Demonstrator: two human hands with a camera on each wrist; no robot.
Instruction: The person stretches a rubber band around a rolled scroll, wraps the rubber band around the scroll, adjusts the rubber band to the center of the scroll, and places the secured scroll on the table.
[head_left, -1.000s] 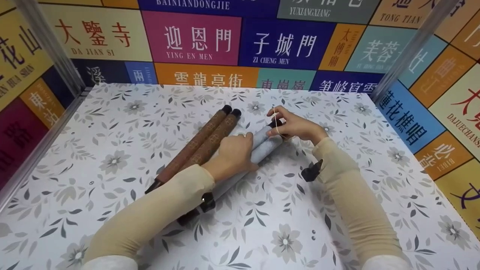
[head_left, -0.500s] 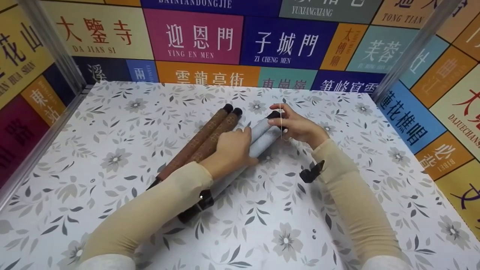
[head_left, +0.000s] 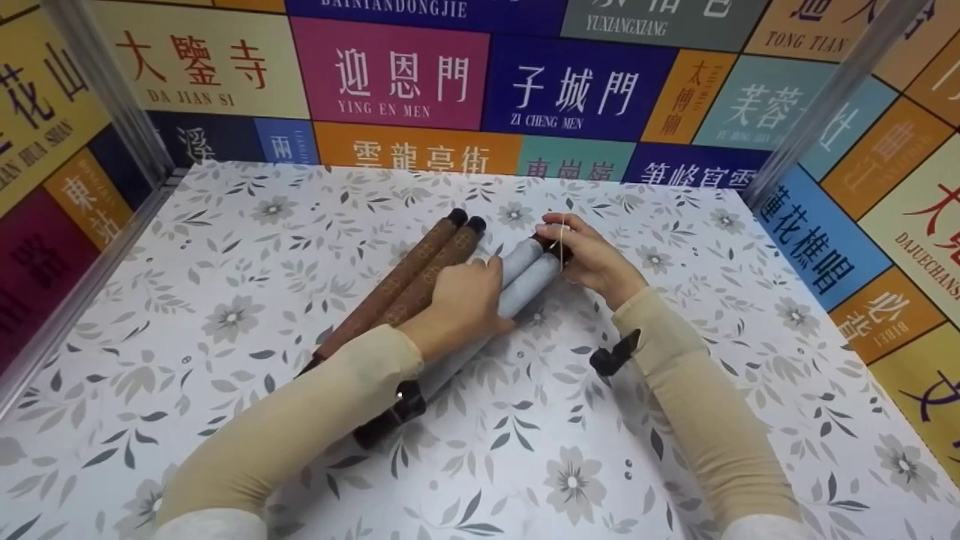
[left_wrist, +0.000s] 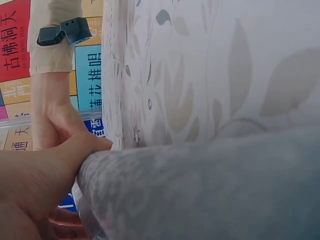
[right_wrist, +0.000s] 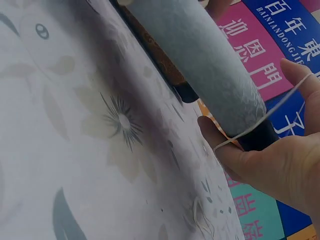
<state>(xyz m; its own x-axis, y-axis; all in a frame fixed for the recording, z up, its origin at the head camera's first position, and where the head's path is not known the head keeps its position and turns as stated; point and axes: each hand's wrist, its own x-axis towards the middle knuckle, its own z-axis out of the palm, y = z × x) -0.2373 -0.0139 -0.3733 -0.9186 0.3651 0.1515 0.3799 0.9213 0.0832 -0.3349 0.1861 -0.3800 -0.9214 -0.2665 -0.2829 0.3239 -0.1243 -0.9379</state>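
Work in hand: judged to be banding the two grey-blue rolls (head_left: 529, 289) together at their far ends; the step looks like setting the loop into place.
Location of rolls: side by side, slanting across the middle of the tabletop (head_left: 570, 416), far ends toward the printed wall (head_left: 390, 90).
Left grip (head_left: 465, 300): clasped over both grey-blue rolls from above, thumb on the near side; whether it also touches the brown rolls cannot be told.
Right grip (head_left: 592, 259): at the rolls' far ends, fingers bent and parted, with the pale band (head_left: 562, 240) drawn taut across them.
Band: in the right wrist view it crosses a roll just beside the dark end cap (right_wrist: 257, 137); whether it encircles both rolls cannot be confirmed.
Brown rolls (head_left: 391, 285): a pair, to the left of the grey-blue pair, lying along much the same slant; no band discernible on the visible part.
Next move, judged: calls for the left grip to press the pair together while the right seats the band past the caps and frees its fingers.
Risk, judged: the band could snap off the caps if released early.
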